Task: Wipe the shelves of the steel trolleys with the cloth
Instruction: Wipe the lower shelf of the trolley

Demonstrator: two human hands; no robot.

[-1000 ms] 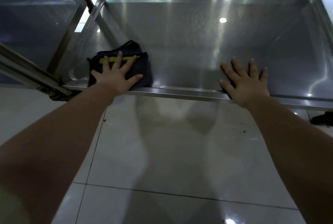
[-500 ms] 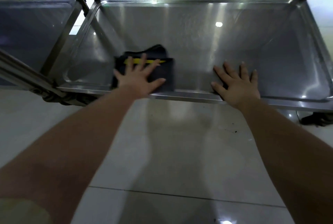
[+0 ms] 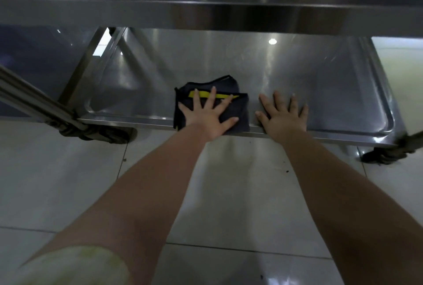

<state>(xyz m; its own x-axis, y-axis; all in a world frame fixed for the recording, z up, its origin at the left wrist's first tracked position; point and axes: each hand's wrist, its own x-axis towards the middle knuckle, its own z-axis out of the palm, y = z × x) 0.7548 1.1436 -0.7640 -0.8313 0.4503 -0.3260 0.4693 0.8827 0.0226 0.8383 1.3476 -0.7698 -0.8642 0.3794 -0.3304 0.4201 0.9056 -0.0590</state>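
Lower shelf (image 3: 332, 87) of the steel trolley is the ref. point. Cloth (image 3: 241, 110) lies on the shelf at its front lip, approx. mid-width. It is dark and folded, w/ a yellow stripe (image 3: 203, 94). Left hand (image 3: 209, 118) presses flat on the cloth, grip wide: fingers spread straight, nothing pinched. Right hand (image 3: 285, 117) rests palm-down on the bare steel of the shelf, just right of the cloth and apart from it. Its grip is wide too, heel at the front lip. Upper shelf (image 3: 206, 13) runs across above the lower shelf. Pale tiled floor (image 3: 229, 188) lies below the front lip. Caster (image 3: 384, 155) sits under the shelf's front-right corner — blurred, prob. a wheel. Second trolley (image 3: 34, 60) stands left of the shelf.
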